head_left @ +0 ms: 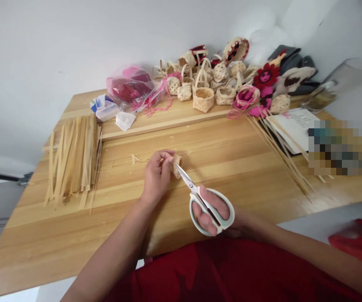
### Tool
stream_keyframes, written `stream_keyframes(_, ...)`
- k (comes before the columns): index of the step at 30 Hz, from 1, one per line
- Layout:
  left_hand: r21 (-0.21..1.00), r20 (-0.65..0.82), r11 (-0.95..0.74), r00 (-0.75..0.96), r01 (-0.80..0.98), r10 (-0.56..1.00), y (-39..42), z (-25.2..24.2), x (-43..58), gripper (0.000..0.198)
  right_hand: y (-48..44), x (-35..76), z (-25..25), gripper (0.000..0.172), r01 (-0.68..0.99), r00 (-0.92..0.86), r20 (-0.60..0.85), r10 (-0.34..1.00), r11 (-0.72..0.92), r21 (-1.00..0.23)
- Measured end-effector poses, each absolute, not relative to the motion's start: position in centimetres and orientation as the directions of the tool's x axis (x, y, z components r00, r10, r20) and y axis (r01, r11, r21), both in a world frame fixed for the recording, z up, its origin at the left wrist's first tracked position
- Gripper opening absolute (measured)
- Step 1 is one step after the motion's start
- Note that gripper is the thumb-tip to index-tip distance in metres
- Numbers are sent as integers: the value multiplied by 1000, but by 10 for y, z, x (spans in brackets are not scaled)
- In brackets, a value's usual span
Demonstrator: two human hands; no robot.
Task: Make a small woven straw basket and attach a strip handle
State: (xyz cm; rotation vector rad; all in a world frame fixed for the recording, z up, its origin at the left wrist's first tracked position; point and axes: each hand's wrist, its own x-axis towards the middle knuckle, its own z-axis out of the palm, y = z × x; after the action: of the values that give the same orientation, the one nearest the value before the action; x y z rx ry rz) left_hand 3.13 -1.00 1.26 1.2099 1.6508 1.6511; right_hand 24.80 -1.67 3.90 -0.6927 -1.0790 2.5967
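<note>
My left hand [157,174] pinches a small woven basket [178,170] above the middle of the wooden table; the fingers hide part of it. A pair of scissors [191,184] with white and grey handles is in my right hand [214,205], its fingers through the loops. The blades look closed or nearly so, and their tips touch or lie right by the basket's rim. Short strip offcuts [134,159] lie on the table left of my left hand.
Flat wooden strips [74,155] are stacked at the left. Finished small baskets [203,99] crowd the raised back board, beside a plastic bag of pink material [132,86]. Thin sticks [281,161] and an open notebook [297,130] lie at the right.
</note>
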Motion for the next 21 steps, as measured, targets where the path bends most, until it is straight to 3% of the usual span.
stream_keyframes(6,985,164,-167,-542,45,824,-6,14,29,51,-15,264,55,54,61,-748,-448,489,-621,-781)
stream_keyframes(9,984,136,-175,-483,-37,865,-7,16,27,46,-8,268,51,53,160,-698,-527,485,-612,-774)
stream_keyframes(13,992,120,-111,-212,53,970,-11,20,22,53,8,276,44,57,304,-611,-586,532,-526,-794)
stream_keyframes(16,965,146,-142,0,222,989,-12,22,17,72,25,287,47,55,531,-528,-524,668,-223,-818)
stream_keyframes(17,958,148,-153,39,242,988,-12,22,15,78,31,290,48,53,633,-509,-458,729,-43,-773)
stream_keyframes(19,975,99,-111,72,192,993,-11,21,14,83,43,296,51,47,807,-477,-326,816,260,-530)
stream_keyframes(21,999,32,-33,16,40,999,-9,20,13,82,54,301,53,44,897,-425,-282,860,359,-257)
